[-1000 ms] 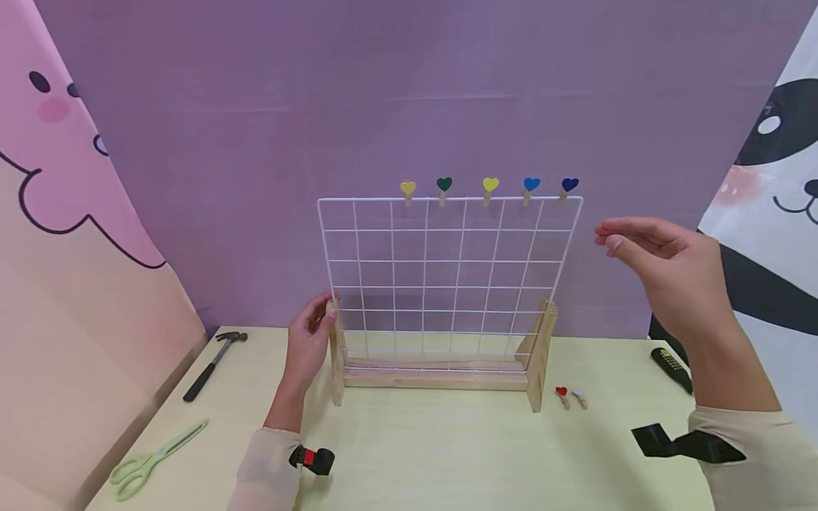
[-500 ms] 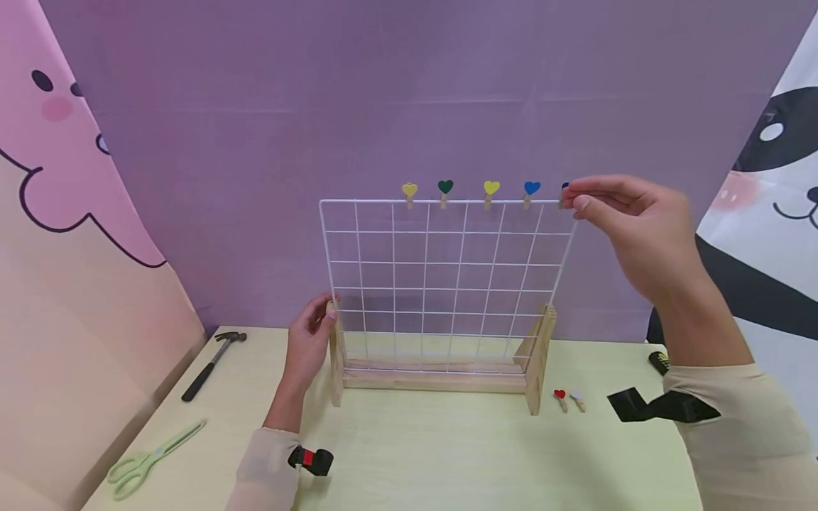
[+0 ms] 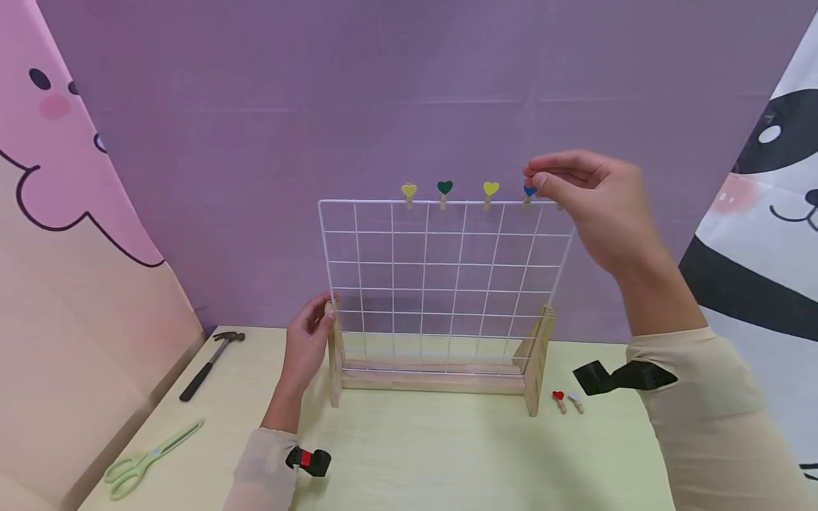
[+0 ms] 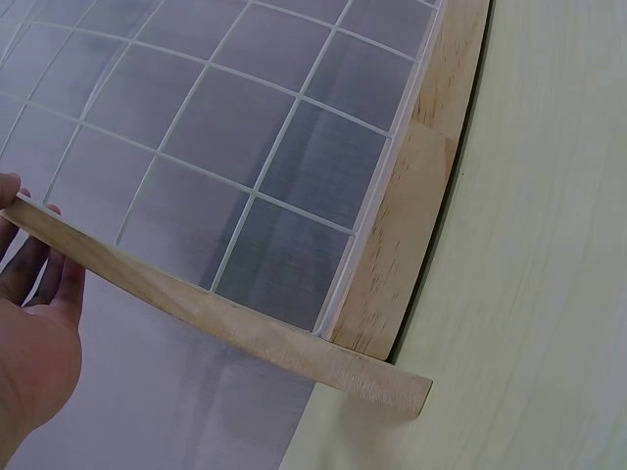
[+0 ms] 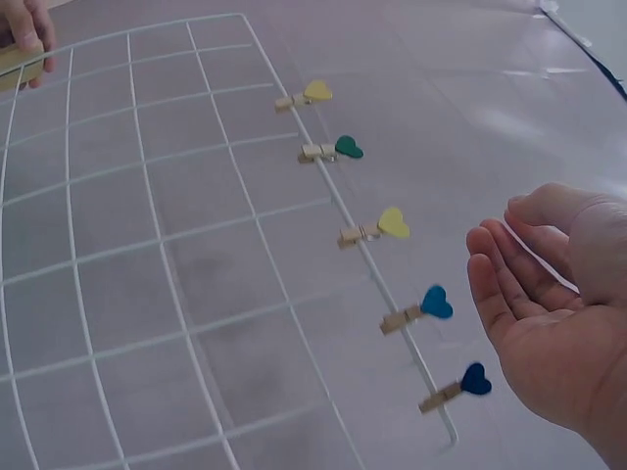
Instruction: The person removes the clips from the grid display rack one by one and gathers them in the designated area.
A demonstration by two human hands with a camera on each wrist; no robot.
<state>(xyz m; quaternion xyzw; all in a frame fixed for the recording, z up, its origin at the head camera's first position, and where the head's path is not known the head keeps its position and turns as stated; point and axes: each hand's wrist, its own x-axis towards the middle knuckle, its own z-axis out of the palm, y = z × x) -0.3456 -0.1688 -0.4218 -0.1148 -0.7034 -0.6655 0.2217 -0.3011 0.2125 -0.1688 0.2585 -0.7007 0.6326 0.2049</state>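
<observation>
A white wire grid panel (image 3: 441,201) stands in a wooden stand (image 3: 434,382). My left hand (image 3: 307,344) grips the top of the stand's left upright, thumb on one side and fingers on the other. Heart clothespins sit along the top wire: pale yellow (image 5: 316,91), green (image 5: 348,147), bright yellow (image 5: 393,223), blue (image 5: 437,303) and dark blue (image 5: 476,379). My right hand (image 3: 597,206) hovers beside the blue one, fingers loosely bent and holding nothing; the right wrist view shows a gap between them. In the head view this hand mostly covers the dark blue clothespin.
On the table (image 3: 409,454), a red heart clothespin (image 3: 559,399) and a whitish one (image 3: 576,402) lie right of the stand. A hammer (image 3: 212,365) and green scissors (image 3: 150,460) lie at the left. A purple backdrop (image 3: 255,142) hangs behind.
My right hand has moved left from beyond the panel's right edge, past the dark blue clothespin, to the blue one. My left hand has stayed on the stand.
</observation>
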